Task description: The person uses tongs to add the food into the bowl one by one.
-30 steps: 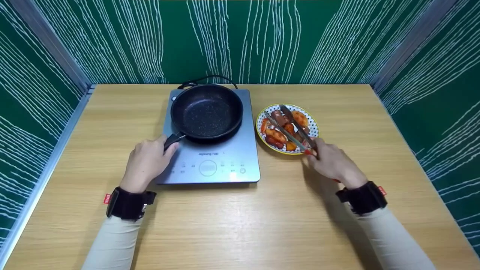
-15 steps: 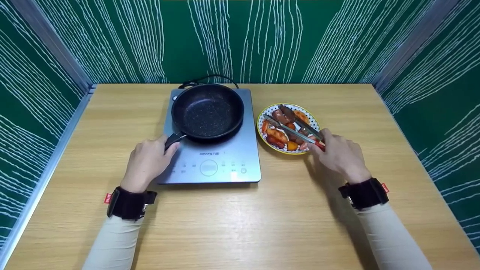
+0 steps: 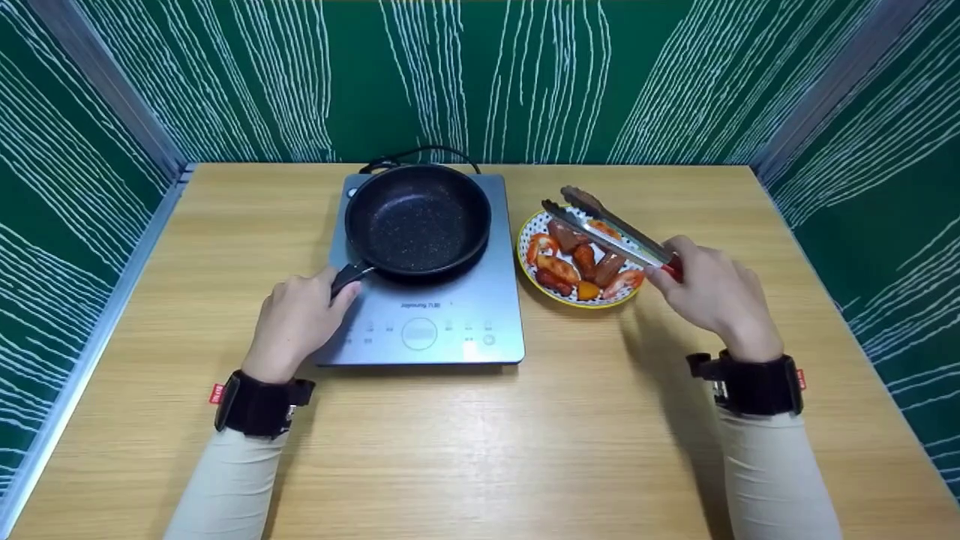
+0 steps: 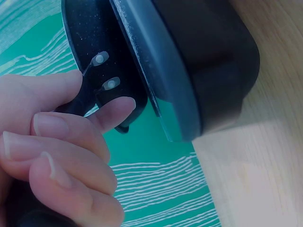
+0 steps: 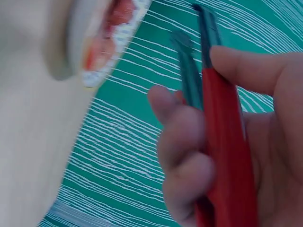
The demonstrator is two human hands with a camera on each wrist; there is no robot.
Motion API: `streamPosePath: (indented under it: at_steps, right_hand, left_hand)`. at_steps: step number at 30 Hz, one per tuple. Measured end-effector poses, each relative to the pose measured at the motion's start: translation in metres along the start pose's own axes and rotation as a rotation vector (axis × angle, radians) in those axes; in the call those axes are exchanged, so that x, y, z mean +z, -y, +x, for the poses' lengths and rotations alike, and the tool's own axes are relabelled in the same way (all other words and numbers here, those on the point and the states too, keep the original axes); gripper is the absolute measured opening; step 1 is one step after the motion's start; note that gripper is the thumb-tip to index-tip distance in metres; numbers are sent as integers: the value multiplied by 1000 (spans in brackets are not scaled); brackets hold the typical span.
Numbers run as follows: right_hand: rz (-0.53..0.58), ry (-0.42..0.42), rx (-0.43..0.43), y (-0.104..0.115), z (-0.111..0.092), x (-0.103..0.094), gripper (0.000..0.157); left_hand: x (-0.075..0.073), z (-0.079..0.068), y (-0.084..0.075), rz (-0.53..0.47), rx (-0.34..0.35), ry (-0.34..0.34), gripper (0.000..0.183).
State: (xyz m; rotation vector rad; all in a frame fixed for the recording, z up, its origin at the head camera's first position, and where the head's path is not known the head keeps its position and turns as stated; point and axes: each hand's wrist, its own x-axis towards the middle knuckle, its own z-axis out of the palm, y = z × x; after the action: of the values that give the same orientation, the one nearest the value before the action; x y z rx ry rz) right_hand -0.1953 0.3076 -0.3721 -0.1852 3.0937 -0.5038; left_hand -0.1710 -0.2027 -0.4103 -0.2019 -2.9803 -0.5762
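Tongs (image 5: 220, 109) extend over the plate (image 3: 581, 304) of food (image 3: 555, 270), arms spread, nothing seen between them; right hand (image 3: 716, 292): grip curled round the red handles (image 5: 229, 156); left hand (image 3: 296, 322): grip curled round the pan handle (image 3: 346, 279); the pan (image 3: 418, 217) sits on the hob (image 3: 427, 315) beside the plate; caution: a low sweep of the tongs could catch the plate and spill food; a slack left grip could let the pan turn.

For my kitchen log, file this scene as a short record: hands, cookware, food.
left hand: grips the handle of the pan
right hand: holds the tongs
tongs: red grips, tips apart
pan: black, on the cooktop, no food visible inside
plate: dotted, yellow-rimmed, beside the cooktop
food: several brown, orange and reddish pieces on the plate
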Motion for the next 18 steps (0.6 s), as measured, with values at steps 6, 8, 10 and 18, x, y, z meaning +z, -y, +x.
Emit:
streamPosePath:
  at_steps: [6, 8, 10, 18]
  right_hand:
    - [-20, 17, -14, 0, -11, -13, 57]
    - [-18, 20, -21, -2, -15, -13, 61]
    - [-23, 29, -37, -6, -19, -13, 61]
    - [-47, 102, -101, -13, -23, -15, 44]
  left_hand:
    - [2, 2, -2, -8, 1, 8, 36]
    - [2, 2, -2, -9, -2, 12, 36]
    - [1, 3, -2, -6, -5, 16, 36]
    - [-1, 1, 2, -2, -23, 33, 39]
